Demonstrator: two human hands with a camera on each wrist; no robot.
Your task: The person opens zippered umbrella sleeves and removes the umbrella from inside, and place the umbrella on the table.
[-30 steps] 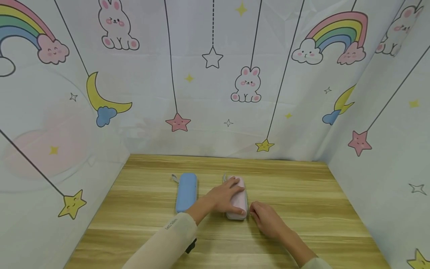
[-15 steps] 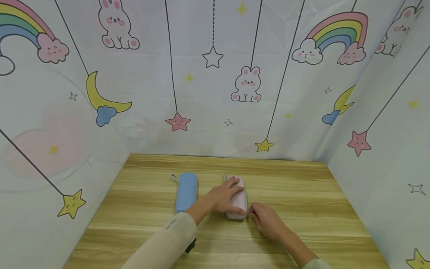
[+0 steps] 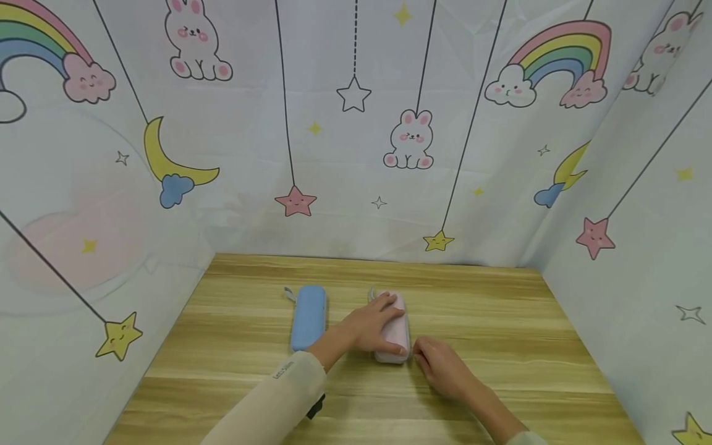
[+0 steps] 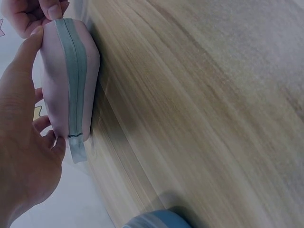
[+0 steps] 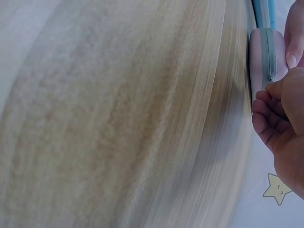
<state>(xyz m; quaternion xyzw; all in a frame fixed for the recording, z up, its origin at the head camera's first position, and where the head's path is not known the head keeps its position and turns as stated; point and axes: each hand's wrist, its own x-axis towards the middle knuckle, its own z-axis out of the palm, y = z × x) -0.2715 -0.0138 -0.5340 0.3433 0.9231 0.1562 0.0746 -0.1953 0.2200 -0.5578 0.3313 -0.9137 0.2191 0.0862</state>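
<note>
A pink zip case [image 3: 397,334] with a grey-green zipper band [image 4: 76,85] lies on the wooden table. My left hand [image 3: 364,330] spreads over it and holds it, its thumb at the near end and its fingers toward the far end. A short grey strap [image 4: 78,149] hangs from the case's far end. At the near right corner, my right hand [image 3: 442,366] has curled fingers. In the right wrist view, its thumb and forefinger pinch at the zipper's end; the zipper pull is hidden by them. The zipper looks closed along the visible side.
A blue zip case [image 3: 309,318] with a grey strap lies left of the pink one, partly behind my left forearm. The wooden table [image 3: 500,315] meets white printed cloth walls [image 3: 345,161] at the back and both sides.
</note>
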